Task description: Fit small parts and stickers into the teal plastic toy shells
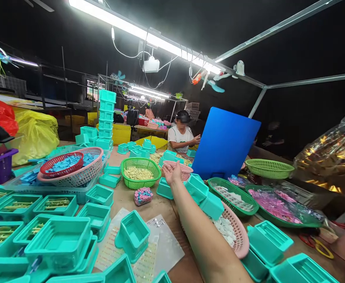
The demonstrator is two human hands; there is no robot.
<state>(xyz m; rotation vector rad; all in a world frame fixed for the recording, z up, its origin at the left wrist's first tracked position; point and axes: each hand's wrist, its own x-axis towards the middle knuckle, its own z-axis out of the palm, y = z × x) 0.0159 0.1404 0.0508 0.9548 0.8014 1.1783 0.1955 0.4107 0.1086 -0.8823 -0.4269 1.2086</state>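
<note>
My right hand (172, 173) stretches forward from the lower right, its fingers apart and nothing visible in them. It is at the left side of a small pink basket (184, 171), whose contents are mostly hidden. Left of the hand stands a green basket (141, 184) of pale yellow pieces. A clear pack of pink and blue pieces (143, 195) lies nearer on the table. Teal plastic boxes (196, 188) sit beside my forearm, partly over a pink basket (239, 232) with white pieces. My left hand is out of view.
Many teal boxes (57, 232) crowd the left, some holding thin yellowish sticks. A tall teal stack (105, 118) rises behind. A blue board (225, 141) stands right of centre. Across the table sits a person (180, 135). Yellow-handled scissors (322, 249) lie at right.
</note>
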